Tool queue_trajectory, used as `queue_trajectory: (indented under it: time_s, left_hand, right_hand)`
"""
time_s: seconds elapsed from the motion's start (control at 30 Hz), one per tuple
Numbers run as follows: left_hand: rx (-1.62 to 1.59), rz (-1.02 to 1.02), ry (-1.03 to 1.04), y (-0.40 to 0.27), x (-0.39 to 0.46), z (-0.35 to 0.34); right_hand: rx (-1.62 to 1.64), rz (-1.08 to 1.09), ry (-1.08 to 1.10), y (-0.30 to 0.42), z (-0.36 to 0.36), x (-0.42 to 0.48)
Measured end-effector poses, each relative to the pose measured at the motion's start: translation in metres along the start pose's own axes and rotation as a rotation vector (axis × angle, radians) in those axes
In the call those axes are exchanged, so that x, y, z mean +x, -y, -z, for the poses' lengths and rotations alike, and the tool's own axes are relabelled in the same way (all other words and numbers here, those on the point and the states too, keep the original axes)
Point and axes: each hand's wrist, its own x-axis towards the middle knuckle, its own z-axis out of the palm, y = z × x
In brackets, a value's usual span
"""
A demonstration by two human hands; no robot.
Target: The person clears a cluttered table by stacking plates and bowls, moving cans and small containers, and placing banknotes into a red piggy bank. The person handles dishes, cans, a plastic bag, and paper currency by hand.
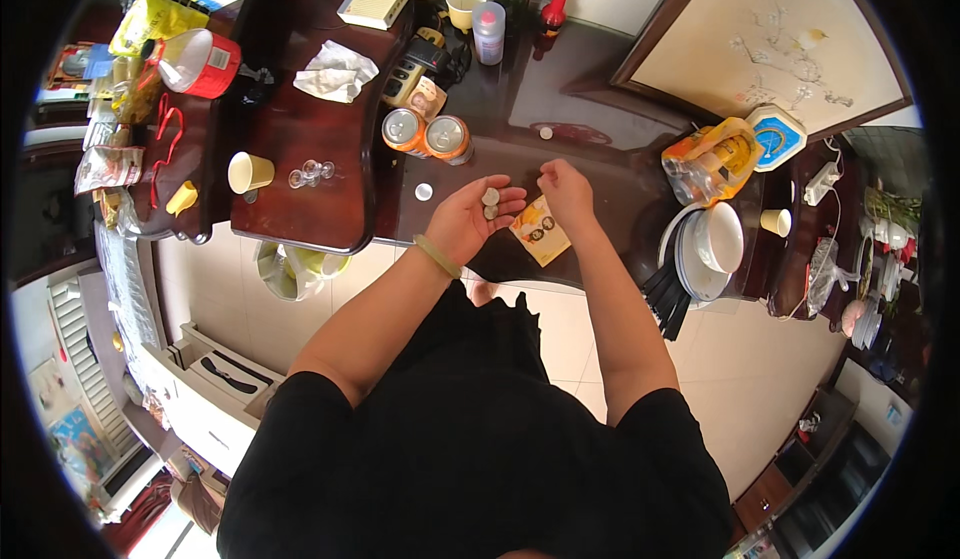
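Note:
My left hand, with a pale bangle at its wrist, is palm up and holds two coins on its fingers. My right hand hovers beside it with its fingers curled; whether something is between the fingertips cannot be told. Below it a yellow printed card or packet lies on the dark glossy table. One round silvery disc, perhaps a coin, lies left of my left hand. Another small round disc lies farther back, beyond my right hand.
Two orange drink cans stand at the back left, near a power strip. Stacked bowls and an orange plastic package are on the right. A paper cup and crumpled tissue are farther left.

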Motion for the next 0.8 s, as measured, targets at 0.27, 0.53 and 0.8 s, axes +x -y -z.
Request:
queue_trajectory:
  time_s: [0.27,0.53,0.8]
  left_hand:
    - [-0.016,0.056,-0.110,-0.005,0.050,0.027]
    - [-0.056,0.074,-0.112,-0.001,0.079,0.050]
    - [-0.042,0.089,-0.142,0.003,0.100,0.055]
  right_hand:
    - [-0.230,-0.042,-0.092,-0.035,-0.031,0.072]
    - [-0.403,-0.129,-0.169,-0.036,-0.050,0.098]
    - [-0.367,-0.130,-0.101,-0.041,-0.049,0.104]
